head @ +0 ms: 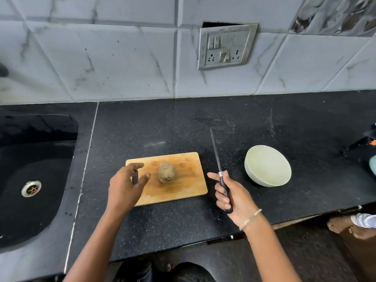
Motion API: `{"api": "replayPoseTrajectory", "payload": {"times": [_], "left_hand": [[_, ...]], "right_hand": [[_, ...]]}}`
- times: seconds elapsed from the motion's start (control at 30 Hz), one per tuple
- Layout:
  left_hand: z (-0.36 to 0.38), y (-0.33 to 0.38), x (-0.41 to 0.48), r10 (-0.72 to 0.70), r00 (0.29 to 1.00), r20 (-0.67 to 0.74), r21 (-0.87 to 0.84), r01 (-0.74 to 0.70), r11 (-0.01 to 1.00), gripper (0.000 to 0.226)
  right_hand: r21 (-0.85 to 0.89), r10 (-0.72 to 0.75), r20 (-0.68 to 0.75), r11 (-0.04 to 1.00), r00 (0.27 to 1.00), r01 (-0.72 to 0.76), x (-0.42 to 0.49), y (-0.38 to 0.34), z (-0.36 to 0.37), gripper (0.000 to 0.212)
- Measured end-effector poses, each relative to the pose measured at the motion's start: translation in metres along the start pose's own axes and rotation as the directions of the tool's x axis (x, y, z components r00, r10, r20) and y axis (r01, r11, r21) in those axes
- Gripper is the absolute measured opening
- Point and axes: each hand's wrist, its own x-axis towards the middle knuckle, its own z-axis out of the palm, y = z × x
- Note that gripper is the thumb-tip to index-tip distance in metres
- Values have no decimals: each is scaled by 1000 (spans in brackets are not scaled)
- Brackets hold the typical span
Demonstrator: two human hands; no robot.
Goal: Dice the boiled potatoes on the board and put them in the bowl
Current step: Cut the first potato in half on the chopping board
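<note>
**Pre-cut check: potato whole, knife off the board**

**Hazards**
- The potato is rounded and lies whole on the board with no flat face down. It may roll under the first stroke unless steadied.
- A boiled potato is probably soft, so heavy downward force could crush it rather than slice it.
- The left hand will have to brace the potato. Fingers left extended in the blade path risk a cut.
- The knife is held beyond the board's right edge, above the countertop, blade pointing away from the person. Bringing it across to the board takes it towards the left hand.
- The board lies directly on smooth dark stone and may slide under sideways pressure.
- The bowl stands apart from the board, to its right, and looks empty. Pieces carried across the gap may drop on the countertop.

**Positions**
- The left hand hovers over the left end of the board, fingers loosely spread and holding nothing. Its nearest fingertip is just beside the potato, not touching.
- The right hand grasps the knife by its dark handle, fingers wrapped round it.
- The potato lies near the board's centre, between the two hands and closer to the left one.
- No cut is made yet
</note>
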Motion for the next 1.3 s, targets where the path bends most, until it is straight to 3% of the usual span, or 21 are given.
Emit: {"api": "replayPoseTrajectory", "payload": {"times": [0.2,0.27,0.33,0.4,0.47,0.53,0.6,0.77,1.3], "left_hand": [[2,2,5,55,995,88,15,-57,998,45],[4,-1,8,64,989,132,7,-66,998,50],[7,-3,11,74,981,177,-7,-74,997,55],[11,-4,14,86,971,221,-25,-83,996,60],[17,-5,17,98,965,243,-59,-87,995,61],[24,-5,21,118,961,250,-88,-99,991,61],[30,-6,24,146,957,249,-110,-122,986,59],[37,-6,26,201,957,209,-137,-174,975,53],[42,-11,27,236,949,209,-241,-184,953,31]], "right_hand": [[166,-54,191,986,980,22,-27,15,26,16],[45,-61,136,997,989,56,-29,22,33,15],[-241,-94,18,966,995,96,-28,28,42,21],[-554,-175,-66,825,982,109,-21,35,48,27],[-830,-313,-51,542,949,134,-12,43,55,30],[-957,-405,6,263,914,123,-4,52,62,29],[-981,-440,17,165,898,100,1,61,72,26],[-995,-488,45,52,872,81,2,75,96,26],[-973,-523,22,-208,852,-103,6,98,116,35]]}}
